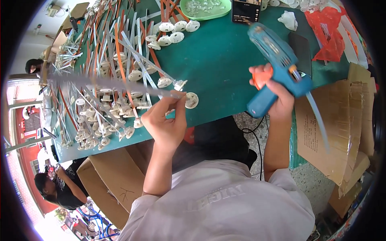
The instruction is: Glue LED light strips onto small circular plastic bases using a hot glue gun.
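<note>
My left hand [165, 122] is closed in a pinch on the end of a long, greyish flat strip [116, 83], which stretches away to the left and is blurred. Right beside those fingertips is a white round disc [192, 101]; whether they touch it I cannot tell. A small white piece on a strip's end [179, 84] lies just beyond. My right hand [281, 100] grips a blue glue gun [277, 48] by its handle, fingers at the orange trigger [262, 77]. The gun's nozzle points up and away, and a pale glue stick [317, 116] hangs from its rear.
Strips with white discs [106, 108] crowd the left of the green table [217, 72]. At the back are a green bowl [206, 16] of small white pieces, a phone [245, 11] and a red plastic bag [326, 32]. Cardboard boxes [327, 132] flank me. Other people [60, 186] are at left.
</note>
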`<act>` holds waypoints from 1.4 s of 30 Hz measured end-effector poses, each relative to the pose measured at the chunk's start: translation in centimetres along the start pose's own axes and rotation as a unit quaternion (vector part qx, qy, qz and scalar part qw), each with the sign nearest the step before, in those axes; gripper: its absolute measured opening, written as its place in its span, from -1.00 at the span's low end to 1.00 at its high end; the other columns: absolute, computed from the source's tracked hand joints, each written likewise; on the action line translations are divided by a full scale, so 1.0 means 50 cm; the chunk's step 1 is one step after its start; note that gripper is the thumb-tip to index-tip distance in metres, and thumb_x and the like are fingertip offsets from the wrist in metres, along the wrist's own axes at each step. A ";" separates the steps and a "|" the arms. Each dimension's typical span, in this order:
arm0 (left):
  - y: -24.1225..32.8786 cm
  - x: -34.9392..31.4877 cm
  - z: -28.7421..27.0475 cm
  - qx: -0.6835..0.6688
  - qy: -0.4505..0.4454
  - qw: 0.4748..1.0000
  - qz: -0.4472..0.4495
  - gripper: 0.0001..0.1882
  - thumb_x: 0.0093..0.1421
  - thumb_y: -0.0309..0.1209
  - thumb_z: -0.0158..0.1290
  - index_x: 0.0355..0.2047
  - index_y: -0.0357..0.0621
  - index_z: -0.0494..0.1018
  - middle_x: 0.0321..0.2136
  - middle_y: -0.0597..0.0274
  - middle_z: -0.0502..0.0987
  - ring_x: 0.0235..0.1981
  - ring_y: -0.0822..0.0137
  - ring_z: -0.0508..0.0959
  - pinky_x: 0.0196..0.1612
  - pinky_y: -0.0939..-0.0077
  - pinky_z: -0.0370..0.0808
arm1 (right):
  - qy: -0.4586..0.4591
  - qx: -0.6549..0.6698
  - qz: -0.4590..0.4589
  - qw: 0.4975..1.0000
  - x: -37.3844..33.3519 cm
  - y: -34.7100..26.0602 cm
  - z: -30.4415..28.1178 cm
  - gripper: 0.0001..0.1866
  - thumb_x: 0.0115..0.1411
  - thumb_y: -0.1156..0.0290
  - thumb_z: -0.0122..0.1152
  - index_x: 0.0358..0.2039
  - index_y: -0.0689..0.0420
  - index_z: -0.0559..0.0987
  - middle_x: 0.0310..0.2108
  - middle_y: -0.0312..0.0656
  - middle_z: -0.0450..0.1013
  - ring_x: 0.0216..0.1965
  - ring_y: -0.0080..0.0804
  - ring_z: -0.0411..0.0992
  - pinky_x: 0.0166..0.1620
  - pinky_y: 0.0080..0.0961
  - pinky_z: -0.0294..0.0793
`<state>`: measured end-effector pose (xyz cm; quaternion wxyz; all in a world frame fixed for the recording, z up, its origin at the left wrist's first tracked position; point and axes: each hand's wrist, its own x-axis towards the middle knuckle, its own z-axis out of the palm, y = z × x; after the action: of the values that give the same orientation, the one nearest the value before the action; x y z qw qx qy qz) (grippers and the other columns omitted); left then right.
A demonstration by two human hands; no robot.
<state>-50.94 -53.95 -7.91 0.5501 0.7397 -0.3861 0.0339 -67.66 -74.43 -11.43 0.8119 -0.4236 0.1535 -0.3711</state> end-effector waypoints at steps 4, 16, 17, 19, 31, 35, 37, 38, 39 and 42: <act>-0.008 0.015 -0.017 0.039 -0.025 0.999 -0.028 -0.90 0.10 -0.68 0.24 -0.34 -0.36 0.60 -0.55 0.09 0.66 -0.50 0.36 0.71 -0.39 0.62 0.55 | -0.100 0.061 0.020 0.993 -0.113 0.021 -0.003 -0.51 0.00 0.43 0.23 -0.01 0.24 0.44 -0.06 0.00 0.44 0.16 -0.01 0.38 0.00 -0.17 0.49; 0.001 0.011 -0.018 0.012 -0.064 0.997 -0.029 -0.85 0.12 -0.70 0.22 -0.26 -0.39 0.62 -0.48 0.08 0.68 -0.41 0.34 0.73 -0.29 0.56 0.65 | -0.126 -0.051 0.086 0.987 -0.233 0.090 0.023 -0.54 0.10 0.68 0.20 0.06 0.34 0.51 0.05 0.10 0.49 0.06 -0.15 0.50 0.02 -0.25 0.58; 0.001 0.010 -0.019 0.010 -0.063 0.998 -0.028 -0.85 0.12 -0.70 0.22 -0.26 -0.39 0.62 -0.48 0.08 0.68 -0.41 0.34 0.73 -0.29 0.56 0.65 | -0.125 -0.053 0.086 0.987 -0.234 0.096 0.021 -0.54 0.10 0.68 0.20 0.06 0.34 0.51 0.05 0.10 0.49 0.06 -0.15 0.50 0.02 -0.25 0.58; -0.003 0.007 -0.021 0.011 -0.059 0.998 -0.033 -0.83 0.12 -0.70 0.22 -0.25 -0.37 0.62 -0.47 0.08 0.68 -0.41 0.33 0.73 -0.30 0.56 0.65 | -0.120 0.023 0.061 0.991 -0.230 0.106 0.024 -0.62 0.09 0.65 0.21 -0.03 0.32 0.53 -0.12 0.02 0.53 -0.09 -0.18 0.52 -0.08 -0.28 0.59; 0.007 0.013 -0.029 0.051 -0.089 0.994 0.024 -0.91 0.18 -0.67 0.21 -0.29 -0.44 0.62 -0.41 0.18 0.68 -0.41 0.48 0.67 -0.32 0.63 0.62 | -0.102 -0.089 0.051 0.990 -0.235 0.089 0.047 -0.73 0.09 0.51 0.24 -0.16 0.23 0.53 -0.29 -0.06 0.52 -0.20 -0.15 0.51 -0.14 -0.25 0.58; -0.004 0.011 -0.028 0.038 -0.087 0.995 0.019 -0.91 0.18 -0.68 0.20 -0.29 -0.45 0.62 -0.41 0.17 0.68 -0.40 0.45 0.68 -0.28 0.60 0.65 | -0.140 -0.121 0.032 0.982 -0.243 0.090 0.054 -0.78 0.10 0.53 0.24 -0.20 0.26 0.54 -0.32 -0.06 0.53 -0.26 -0.19 0.52 -0.13 -0.21 0.58; -0.006 0.011 -0.029 0.043 -0.088 0.995 0.019 -0.91 0.18 -0.69 0.20 -0.29 -0.45 0.62 -0.41 0.17 0.68 -0.40 0.46 0.68 -0.27 0.60 0.65 | -0.159 -0.179 -0.018 0.971 -0.239 0.094 0.055 -0.82 0.07 0.64 0.28 -0.26 0.28 0.61 -0.34 -0.04 0.60 -0.29 -0.26 0.61 -0.23 -0.37 0.62; -0.005 0.011 -0.029 0.044 -0.088 0.995 0.023 -0.90 0.18 -0.69 0.20 -0.28 -0.44 0.63 -0.42 0.18 0.68 -0.40 0.46 0.68 -0.26 0.59 0.65 | -0.158 -0.176 -0.015 0.971 -0.238 0.097 0.055 -0.82 0.07 0.64 0.28 -0.26 0.28 0.61 -0.34 -0.04 0.60 -0.29 -0.26 0.61 -0.23 -0.37 0.62; -0.002 0.013 -0.027 0.040 -0.087 0.995 0.020 -0.89 0.18 -0.69 0.20 -0.27 -0.44 0.63 -0.44 0.18 0.68 -0.39 0.47 0.68 -0.27 0.61 0.65 | -0.164 -0.211 -0.034 0.963 -0.234 0.100 0.053 -0.82 0.06 0.62 0.30 -0.27 0.28 0.61 -0.35 -0.05 0.61 -0.32 -0.27 0.61 -0.25 -0.39 0.62; -0.005 0.016 -0.025 0.022 -0.072 0.996 0.038 -0.86 0.08 -0.71 0.20 -0.32 -0.34 0.60 -0.51 0.03 0.65 -0.49 0.27 0.71 -0.40 0.57 0.58 | -0.173 -0.268 -0.091 0.943 -0.222 0.097 0.067 -0.85 0.08 0.57 0.33 -0.30 0.27 0.62 -0.39 -0.09 0.61 -0.39 -0.29 0.62 -0.28 -0.44 0.62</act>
<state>-49.76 -53.32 -7.23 0.5025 0.7373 -0.4515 0.0100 -71.03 -62.60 -14.07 0.6450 -0.6955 0.0657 -0.3097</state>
